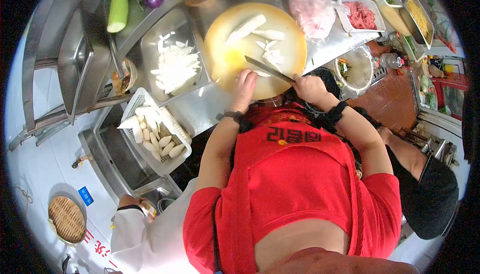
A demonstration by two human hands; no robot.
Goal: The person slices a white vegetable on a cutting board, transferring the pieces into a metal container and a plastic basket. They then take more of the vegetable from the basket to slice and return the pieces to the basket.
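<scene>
My right hand [311,90] is wrapped round the handle of a kitchen knife [267,69], whose blade slants up to the left over a round cutting board [217,39]. Just left of the blade, my left hand [244,90] rests on the board with bent fingers pressed together. The fingertips meet a small white vegetable piece [262,73], partly hidden by the blade. Farther up the board lie a longer peeled white shoot [246,28], like water bamboo, and cut chunks [272,55]. To the left, a steel tray [150,39] holds a heap of white slices [177,68].
A white basket [181,160] of whole peeled shoots stands over the sink edge. Bagged pink contents [311,11] and a tray of minced meat [361,16] sit right of the board. A lined waste bin [361,71] is lower right. Other people stand close on both sides.
</scene>
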